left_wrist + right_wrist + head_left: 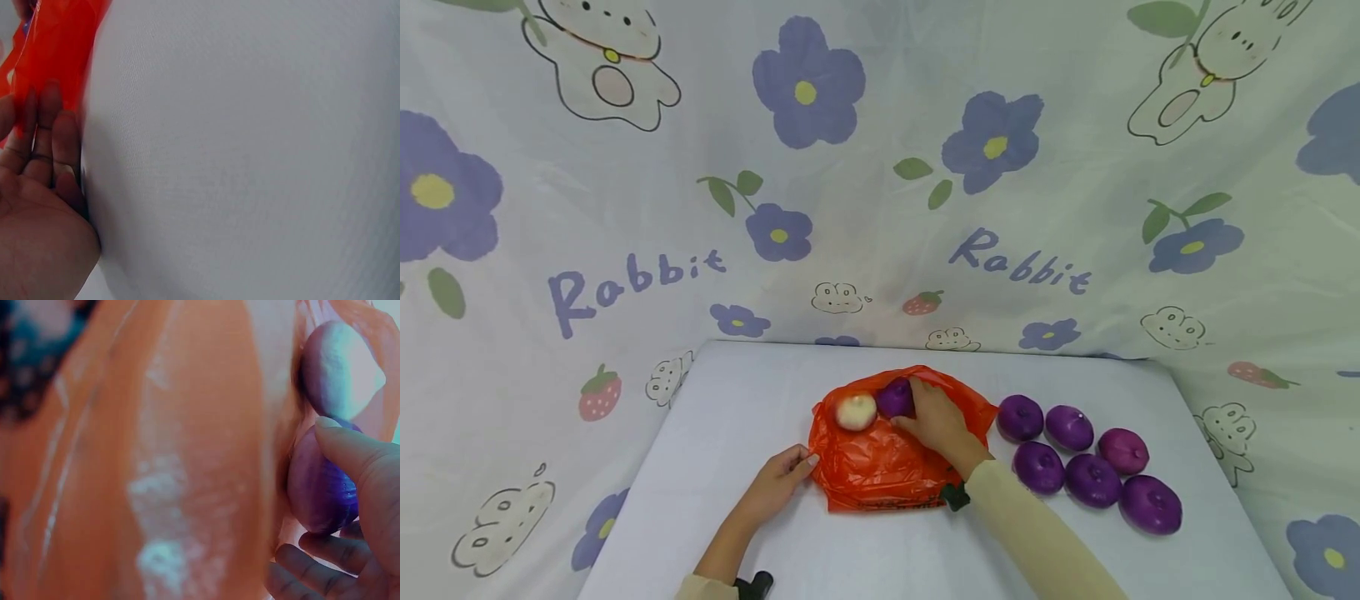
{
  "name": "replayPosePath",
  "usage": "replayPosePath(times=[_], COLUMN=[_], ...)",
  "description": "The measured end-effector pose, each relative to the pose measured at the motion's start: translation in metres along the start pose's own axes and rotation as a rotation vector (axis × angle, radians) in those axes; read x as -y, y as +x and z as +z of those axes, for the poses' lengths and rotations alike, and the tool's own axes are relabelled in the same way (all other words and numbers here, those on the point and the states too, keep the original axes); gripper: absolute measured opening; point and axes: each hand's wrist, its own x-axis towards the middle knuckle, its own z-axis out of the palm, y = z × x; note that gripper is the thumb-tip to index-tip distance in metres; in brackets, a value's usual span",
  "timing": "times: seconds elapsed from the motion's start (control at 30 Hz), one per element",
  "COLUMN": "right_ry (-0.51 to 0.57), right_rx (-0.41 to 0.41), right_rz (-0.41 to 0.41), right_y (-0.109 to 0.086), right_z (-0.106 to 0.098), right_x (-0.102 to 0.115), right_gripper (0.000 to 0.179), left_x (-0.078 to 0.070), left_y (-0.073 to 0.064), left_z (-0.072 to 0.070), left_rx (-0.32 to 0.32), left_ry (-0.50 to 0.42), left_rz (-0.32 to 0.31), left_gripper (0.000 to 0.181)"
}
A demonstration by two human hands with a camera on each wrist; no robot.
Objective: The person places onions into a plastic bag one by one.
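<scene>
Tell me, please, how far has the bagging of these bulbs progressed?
Done: the pale bulb appears to lie in the red bag. In hand: the right hand grips a purple bulb beside it, while the left hand holds the bag's edge. Remaining: six bulbs rest on the table, right of the bag, so the job looks early. Folds may hide others inside.

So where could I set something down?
The white tabletop is bare left of the crumpled red plastic bag, beyond the left hand, and in front of the bag. It's crowded right, where six round purple vegetables sit beside the beige right sleeve.
</scene>
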Motion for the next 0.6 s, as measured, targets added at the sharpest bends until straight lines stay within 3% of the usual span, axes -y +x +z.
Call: replayPosePath(times=[0.33,0.6], right_ry=[0.011,-0.020], right_rx=[0.021,0.014], right_rz=[-0.026,-0.108], right_y=[-0.004,-0.024], right_z=[-0.007,-0.028], right_x=[-0.004,-0.007], right_gripper=[0.093,0.089], left_x=[-0.001,0.000], left_y=[0.000,0.000], left_z=[0.000,0.000], left_rx=[-0.007,-0.007], left_ry=[-0.005,0.004], left_rz=[-0.010,0.000], left_gripper=[0.022,0.021])
